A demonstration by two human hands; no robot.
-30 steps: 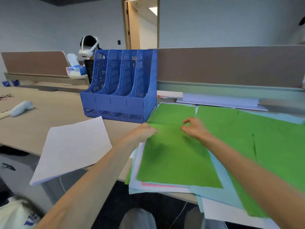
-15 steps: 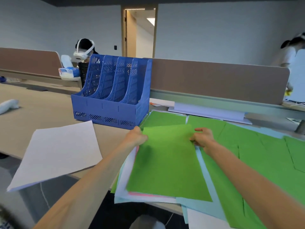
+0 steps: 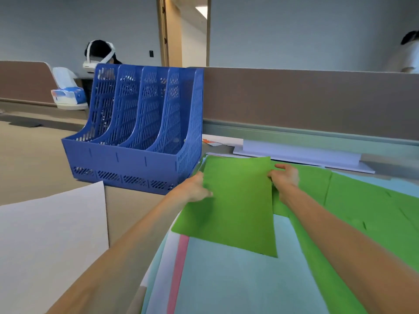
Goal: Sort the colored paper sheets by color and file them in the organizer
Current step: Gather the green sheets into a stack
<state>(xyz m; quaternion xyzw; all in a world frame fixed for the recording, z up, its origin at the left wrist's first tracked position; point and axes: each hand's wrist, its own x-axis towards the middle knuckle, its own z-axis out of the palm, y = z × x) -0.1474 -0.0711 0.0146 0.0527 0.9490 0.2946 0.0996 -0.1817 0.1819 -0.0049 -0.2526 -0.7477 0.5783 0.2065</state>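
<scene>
A green sheet (image 3: 238, 205) is lifted off the pile, its near edge still low over the papers. My left hand (image 3: 196, 189) pinches its left edge and my right hand (image 3: 284, 177) grips its right edge. Under it lie light blue sheets (image 3: 238, 279), a pink sheet (image 3: 179, 268) and white ones. More green sheets (image 3: 362, 211) spread to the right. The blue organizer (image 3: 140, 137), with several upright slots that look empty, stands just left of the lifted sheet.
White sheets (image 3: 49, 241) lie at the left, overhanging the desk edge. A white stack (image 3: 301, 152) sits against the brown divider (image 3: 306, 98) behind. A person with a headset (image 3: 99, 55) sits beyond the organizer, another person (image 3: 410, 53) at far right.
Both hands have raised the green sheet off the pile and drawn it up and away from me, uncovering light blue and pink paper beneath. The camera has moved closer.
</scene>
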